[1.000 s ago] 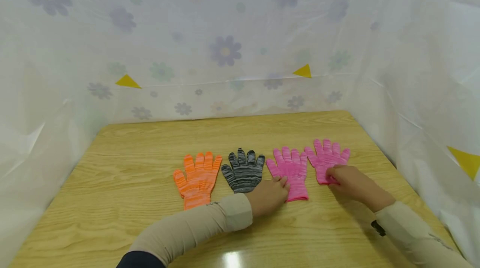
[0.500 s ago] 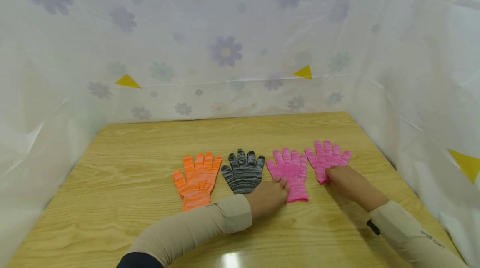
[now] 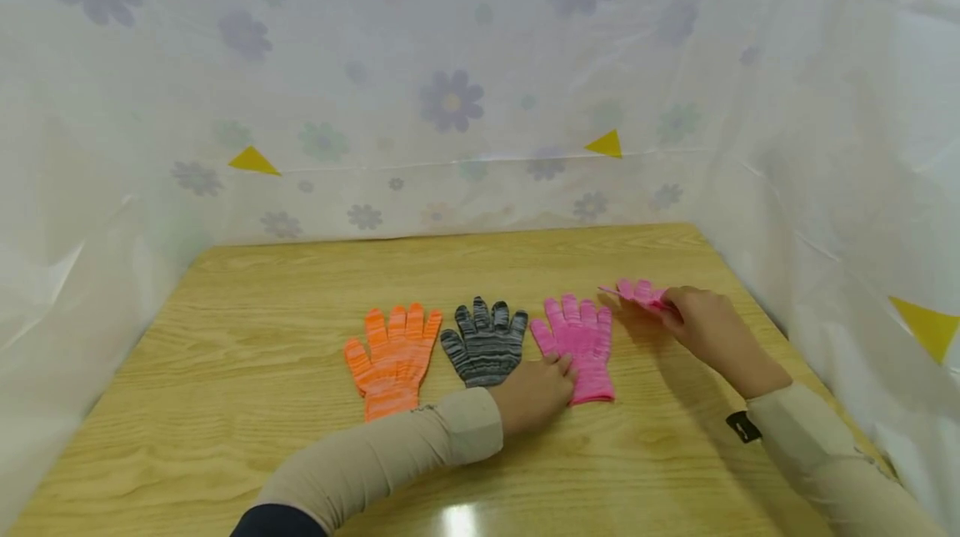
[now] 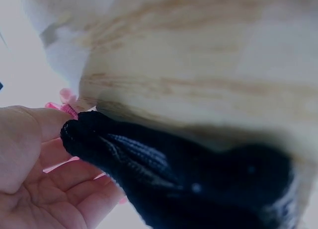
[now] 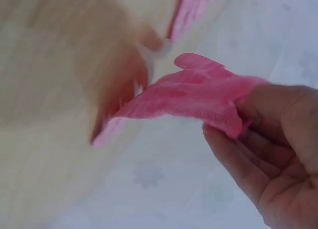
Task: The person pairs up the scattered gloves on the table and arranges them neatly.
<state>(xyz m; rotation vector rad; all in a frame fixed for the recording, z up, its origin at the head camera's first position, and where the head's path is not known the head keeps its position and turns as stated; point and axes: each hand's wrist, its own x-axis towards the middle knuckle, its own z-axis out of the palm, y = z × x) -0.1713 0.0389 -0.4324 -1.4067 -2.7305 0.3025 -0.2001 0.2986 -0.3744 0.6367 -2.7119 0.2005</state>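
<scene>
My right hand (image 3: 720, 337) pinches the cuff of a pink knit glove (image 3: 640, 293), which is lifted at that end. In the right wrist view, this pink glove (image 5: 189, 97) hangs from thumb and fingers, its fingertips sloping down toward the table. A second pink glove (image 3: 585, 345) lies flat, and the fingers of my left hand (image 3: 534, 395) rest on its near left part. Left of it lies a dark grey-and-black glove (image 3: 487, 345), its cuff partly hidden behind the left hand. An orange glove (image 3: 397, 362) lies flat farther left, its lower edge meeting the left sleeve.
The gloves lie on a wood-grain table (image 3: 225, 337). A white flower-printed sheet (image 3: 360, 103) hangs behind and along both sides. Yellow triangles (image 3: 255, 161) are stuck on it. My left forearm in a beige sleeve (image 3: 390, 458) crosses the front of the table.
My right hand has raised the cuff of the right pink glove off the table and moved slightly up and away. The left hand and the other gloves have stayed put.
</scene>
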